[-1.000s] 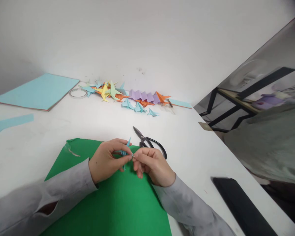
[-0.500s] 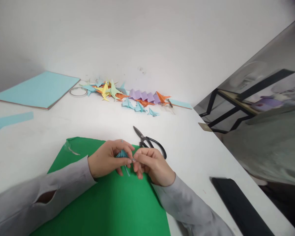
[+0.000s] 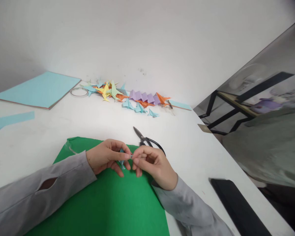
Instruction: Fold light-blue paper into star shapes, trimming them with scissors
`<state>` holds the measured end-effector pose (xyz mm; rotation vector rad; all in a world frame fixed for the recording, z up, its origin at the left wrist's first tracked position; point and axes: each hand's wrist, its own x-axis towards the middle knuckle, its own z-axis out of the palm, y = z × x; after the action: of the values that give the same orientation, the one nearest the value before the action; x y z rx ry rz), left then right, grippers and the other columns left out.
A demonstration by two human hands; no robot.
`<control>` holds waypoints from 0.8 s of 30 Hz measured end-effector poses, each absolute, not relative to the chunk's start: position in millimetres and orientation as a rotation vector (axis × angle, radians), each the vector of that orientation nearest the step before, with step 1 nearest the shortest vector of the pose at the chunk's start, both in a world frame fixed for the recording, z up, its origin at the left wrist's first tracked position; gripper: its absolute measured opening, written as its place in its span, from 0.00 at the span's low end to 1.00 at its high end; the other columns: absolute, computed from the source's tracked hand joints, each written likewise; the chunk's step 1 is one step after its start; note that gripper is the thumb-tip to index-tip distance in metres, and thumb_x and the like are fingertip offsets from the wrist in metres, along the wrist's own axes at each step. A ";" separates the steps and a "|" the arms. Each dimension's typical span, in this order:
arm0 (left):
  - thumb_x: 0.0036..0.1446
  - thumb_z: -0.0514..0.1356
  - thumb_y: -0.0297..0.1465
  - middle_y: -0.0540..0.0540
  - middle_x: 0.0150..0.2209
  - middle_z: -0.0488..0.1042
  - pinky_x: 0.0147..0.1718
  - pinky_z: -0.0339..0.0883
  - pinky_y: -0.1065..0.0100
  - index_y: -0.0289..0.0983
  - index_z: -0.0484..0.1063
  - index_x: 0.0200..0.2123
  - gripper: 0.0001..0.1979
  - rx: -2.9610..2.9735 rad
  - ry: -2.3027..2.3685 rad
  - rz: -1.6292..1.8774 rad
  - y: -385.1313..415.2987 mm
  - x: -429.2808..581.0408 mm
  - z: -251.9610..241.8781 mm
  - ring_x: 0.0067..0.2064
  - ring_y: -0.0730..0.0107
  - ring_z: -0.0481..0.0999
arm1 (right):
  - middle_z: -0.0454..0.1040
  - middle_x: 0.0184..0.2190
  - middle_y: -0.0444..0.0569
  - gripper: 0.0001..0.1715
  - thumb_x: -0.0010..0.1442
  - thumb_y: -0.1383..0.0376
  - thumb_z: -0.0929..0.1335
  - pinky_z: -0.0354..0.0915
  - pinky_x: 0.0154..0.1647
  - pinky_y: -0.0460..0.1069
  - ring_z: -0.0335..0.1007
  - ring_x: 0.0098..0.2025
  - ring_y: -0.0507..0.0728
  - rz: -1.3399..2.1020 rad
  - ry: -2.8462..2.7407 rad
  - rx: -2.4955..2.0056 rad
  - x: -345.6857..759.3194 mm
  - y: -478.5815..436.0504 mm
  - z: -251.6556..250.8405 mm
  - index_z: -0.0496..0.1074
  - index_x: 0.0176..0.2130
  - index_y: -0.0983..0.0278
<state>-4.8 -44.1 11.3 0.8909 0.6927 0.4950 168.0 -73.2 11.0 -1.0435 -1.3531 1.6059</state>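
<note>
Over a green sheet (image 3: 118, 203), my left hand (image 3: 109, 155) and my right hand (image 3: 153, 164) meet fingertip to fingertip. A small blue folded paper piece (image 3: 122, 159) shows between the fingers of my left hand, partly hidden by them. My left thumb and index finger pinch its tip, close to the right fingertips. My right thumb and index finger are pressed together there too; what they grip is too small to make out. Black-handled scissors (image 3: 143, 137) lie just beyond my right hand, their handles partly covered by it.
Folded paper figures (image 3: 113, 91) and a purple pleated strip (image 3: 144, 97) lie along the wall. A tape roll (image 3: 79, 92) and blue sheets (image 3: 39, 88) are at the back left, a blue strip (image 3: 12, 120) nearer. A black flat object (image 3: 238, 206) lies at right.
The blue folded piece has turned and now looks narrower between my left fingers. Both hands have shifted slightly, their fingertips still together.
</note>
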 end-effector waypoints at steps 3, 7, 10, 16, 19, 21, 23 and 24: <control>0.44 0.64 0.29 0.46 0.21 0.72 0.19 0.70 0.74 0.31 0.70 0.27 0.07 0.863 0.692 0.506 -43.3 -5.8 10.4 0.24 0.73 0.72 | 0.70 0.18 0.43 0.07 0.46 0.66 0.70 0.61 0.18 0.44 0.63 0.16 0.47 1.471 -1.501 -1.060 167.0 -76.7 13.6 0.69 0.27 0.66; 0.44 0.64 0.28 0.46 0.20 0.72 0.18 0.70 0.74 0.31 0.70 0.27 0.07 0.841 0.682 0.498 -42.3 -5.7 9.8 0.23 0.74 0.72 | 0.70 0.18 0.43 0.05 0.47 0.68 0.69 0.60 0.19 0.45 0.63 0.17 0.48 1.288 -1.607 -1.071 167.2 -78.7 13.1 0.69 0.29 0.65; 0.44 0.64 0.28 0.47 0.20 0.72 0.17 0.69 0.74 0.31 0.70 0.26 0.07 0.826 0.674 0.485 -41.7 -5.6 10.0 0.22 0.75 0.71 | 0.69 0.17 0.43 0.04 0.48 0.68 0.69 0.60 0.19 0.45 0.62 0.17 0.48 1.239 -1.630 -1.090 168.3 -77.9 11.5 0.69 0.29 0.65; 0.44 0.63 0.27 0.47 0.20 0.71 0.17 0.70 0.74 0.31 0.70 0.26 0.05 0.806 0.660 0.475 -41.7 -6.4 10.3 0.22 0.74 0.71 | 0.70 0.17 0.44 0.06 0.48 0.66 0.70 0.60 0.18 0.45 0.63 0.17 0.48 1.281 -1.618 -1.096 167.8 -76.8 10.8 0.70 0.29 0.66; 0.44 0.63 0.26 0.47 0.20 0.71 0.16 0.69 0.75 0.31 0.70 0.25 0.05 0.793 0.655 0.474 -42.0 -7.1 10.8 0.23 0.74 0.71 | 0.71 0.18 0.44 0.07 0.47 0.66 0.71 0.61 0.19 0.45 0.63 0.18 0.49 1.290 -1.597 -1.087 167.2 -76.9 10.3 0.71 0.29 0.66; 0.44 0.63 0.26 0.47 0.20 0.71 0.16 0.69 0.75 0.31 0.71 0.26 0.04 0.792 0.657 0.467 -42.0 -7.5 11.0 0.22 0.75 0.71 | 0.71 0.18 0.45 0.07 0.47 0.65 0.71 0.62 0.19 0.45 0.64 0.18 0.49 1.303 -1.577 -1.085 167.4 -76.7 9.4 0.72 0.29 0.66; 0.44 0.63 0.26 0.47 0.19 0.71 0.16 0.69 0.75 0.31 0.71 0.26 0.04 0.791 0.661 0.467 -41.7 -7.8 10.7 0.21 0.75 0.70 | 0.71 0.17 0.44 0.07 0.47 0.64 0.71 0.61 0.19 0.45 0.64 0.18 0.49 1.323 -1.550 -1.078 168.0 -76.5 8.5 0.72 0.29 0.66; 0.44 0.63 0.26 0.48 0.19 0.71 0.17 0.69 0.75 0.31 0.71 0.26 0.04 0.791 0.654 0.468 -41.5 -7.9 10.4 0.21 0.75 0.71 | 0.70 0.17 0.44 0.07 0.47 0.64 0.71 0.61 0.19 0.45 0.64 0.17 0.49 1.333 -1.537 -1.074 168.5 -76.2 8.2 0.72 0.29 0.66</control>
<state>-7.9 -41.5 10.4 0.7910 0.6544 0.4676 168.5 -76.2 8.2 -1.0740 -1.5368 1.3335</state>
